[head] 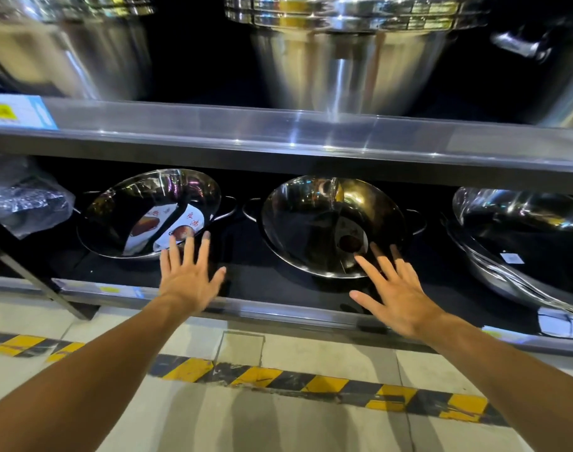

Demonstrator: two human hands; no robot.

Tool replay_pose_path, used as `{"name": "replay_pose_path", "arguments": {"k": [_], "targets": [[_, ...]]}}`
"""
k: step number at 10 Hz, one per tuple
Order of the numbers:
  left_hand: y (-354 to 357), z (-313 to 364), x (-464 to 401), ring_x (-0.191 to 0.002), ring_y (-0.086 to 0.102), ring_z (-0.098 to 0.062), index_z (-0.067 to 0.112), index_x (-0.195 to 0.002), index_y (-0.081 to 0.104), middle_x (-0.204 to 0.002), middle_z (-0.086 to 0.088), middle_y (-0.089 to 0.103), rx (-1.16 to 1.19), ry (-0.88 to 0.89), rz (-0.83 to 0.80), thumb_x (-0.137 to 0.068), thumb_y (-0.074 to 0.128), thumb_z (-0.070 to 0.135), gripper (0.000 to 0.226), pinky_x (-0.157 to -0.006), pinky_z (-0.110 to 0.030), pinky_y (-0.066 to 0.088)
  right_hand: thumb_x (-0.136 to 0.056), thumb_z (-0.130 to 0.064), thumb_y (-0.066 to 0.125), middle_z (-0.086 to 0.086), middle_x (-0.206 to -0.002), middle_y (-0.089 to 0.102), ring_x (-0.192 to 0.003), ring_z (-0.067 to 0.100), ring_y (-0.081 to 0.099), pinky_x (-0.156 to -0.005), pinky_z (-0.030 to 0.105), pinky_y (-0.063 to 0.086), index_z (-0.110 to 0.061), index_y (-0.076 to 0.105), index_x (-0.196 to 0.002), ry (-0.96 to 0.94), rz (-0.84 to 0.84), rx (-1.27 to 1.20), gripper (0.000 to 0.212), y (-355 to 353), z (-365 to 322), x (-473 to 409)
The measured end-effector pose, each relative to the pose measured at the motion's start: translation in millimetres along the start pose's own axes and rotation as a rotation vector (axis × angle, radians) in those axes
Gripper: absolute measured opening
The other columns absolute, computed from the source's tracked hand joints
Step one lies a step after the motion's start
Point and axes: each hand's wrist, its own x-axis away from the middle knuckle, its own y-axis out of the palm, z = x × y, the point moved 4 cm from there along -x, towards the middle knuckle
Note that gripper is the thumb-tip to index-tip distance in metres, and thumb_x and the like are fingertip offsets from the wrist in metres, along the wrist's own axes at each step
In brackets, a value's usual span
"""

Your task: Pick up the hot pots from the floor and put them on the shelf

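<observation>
Reaching toward the lower shelf (278, 309): left hand (187, 282) and right hand (399, 298), both spread, empty; three hot pots on it, tilted — left pot (122, 216), middle pot (311, 230), right pot (523, 230)

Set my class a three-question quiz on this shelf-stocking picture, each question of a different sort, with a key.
1. True or false: the left hand grips a pot handle.
2. The divided pot sits on which shelf? A upper, B lower, C floor.
3. Fill in: the printed label lies inside the ___ of the two pots nearest the hands.

Key: 1 false, both hands are open and hold nothing, the right hand too; 2 B; 3 left.
</observation>
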Motion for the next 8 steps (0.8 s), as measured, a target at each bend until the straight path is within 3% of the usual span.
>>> {"name": "replay_pose_path", "arguments": {"k": [1,2,3,4,5,6,7,8], "targets": [[13.5,-55.4,2.2,-0.151,-0.018,-0.032,0.025,-0.153,-0.02,-0.165,-0.004,-0.021,-0.054,-0.051,-0.093,-0.096,0.019,0.062,0.079,-0.122,-0.053,0.001,-0.087,-0.08,0.015,-0.001,-0.166,-0.009,-0.149,0.035,-0.017,-0.119,0.048,-0.007,-0.054,-0.021,-0.146,0.027,-0.097,-0.067,0.074,10.3,-11.2,-4.0],[16.5,-73.3,2.9,-0.151,-0.021,-0.024,0.026,-0.153,-0.02,-0.164,0.003,-0.022,-0.007,0.01,-0.151,-0.097,0.022,0.061,0.079,-0.124,-0.048,0.003,-0.084,-0.083,0.014,-0.001,-0.166,-0.012,-0.147,0.037,-0.022,-0.119,0.05,-0.007,-0.054,-0.021,-0.147,0.069,-0.113,-0.073,0.077,13.6,-16.1,-7.7],[14.1,-69.3,1.5,-0.151,-0.021,-0.027,0.024,-0.154,-0.018,-0.164,0.0,-0.021,-0.017,0.023,-0.146,-0.097,0.021,0.062,0.079,-0.123,-0.046,0.0,-0.083,-0.083,0.011,-0.002,-0.166,-0.011,-0.148,0.036,-0.021,-0.119,0.05,-0.007,-0.051,-0.018,-0.149,0.065,-0.105,-0.046,0.079,12.3,-17.0,-8.8],[4.5,-60.9,-2.3,-0.15,-0.02,-0.031,0.023,-0.154,-0.017,-0.164,-0.004,-0.022,-0.119,0.047,-0.091,-0.097,0.015,0.061,0.076,-0.122,-0.048,-0.006,-0.083,-0.084,0.004,-0.001,-0.167,0.001,-0.151,0.034,-0.008,-0.121,0.048,0.0,-0.045,-0.012,-0.153,0.069,-0.082,0.03,0.081,5.6,-16.1,-6.4],[-9.1,-41.1,-3.9,-0.153,-0.01,-0.031,0.021,-0.156,-0.008,-0.167,-0.007,-0.009,-0.141,0.166,0.01,-0.098,0.019,0.058,0.074,-0.123,-0.047,-0.003,-0.088,-0.078,0.004,0.0,-0.155,0.036,-0.143,0.028,0.029,-0.116,0.042,0.026,-0.031,0.015,-0.156,0.078,0.089,0.145,0.083,-9.2,-21.8,-3.4],[-26.7,-11.3,3.6,-0.152,0.006,-0.033,0.018,-0.158,0.011,-0.166,-0.009,0.011,-0.045,0.291,0.092,-0.099,0.028,0.052,0.07,-0.123,-0.046,0.003,-0.096,-0.067,0.018,0.001,-0.136,0.055,-0.123,0.023,0.046,-0.099,0.037,0.042,-0.021,0.04,-0.148,0.07,0.27,0.214,0.073,-29.3,-33.6,-7.1],[-37.7,20.3,40.8,-0.151,0.012,-0.034,0.016,-0.156,0.024,-0.164,-0.009,0.021,0.067,0.403,0.145,-0.097,0.041,0.046,0.067,-0.123,-0.047,0.007,-0.1,-0.054,0.034,0.002,-0.132,0.057,-0.122,0.023,0.047,-0.098,0.038,0.043,-0.017,0.048,-0.143,-0.015,0.407,0.065,0.059,-37.4,-55.1,1.8],[-42.7,38.7,85.4,-0.15,0.019,-0.036,0.012,-0.151,0.035,-0.161,-0.012,0.028,0.218,0.445,0.166,-0.095,0.051,0.04,0.065,-0.122,-0.052,0.014,-0.099,-0.047,0.045,0.0,-0.143,0.049,-0.135,0.021,0.039,-0.11,0.039,0.036,-0.018,0.045,-0.146,-0.139,0.372,-0.192,0.055,-32.3,-90.8,21.5]]}}
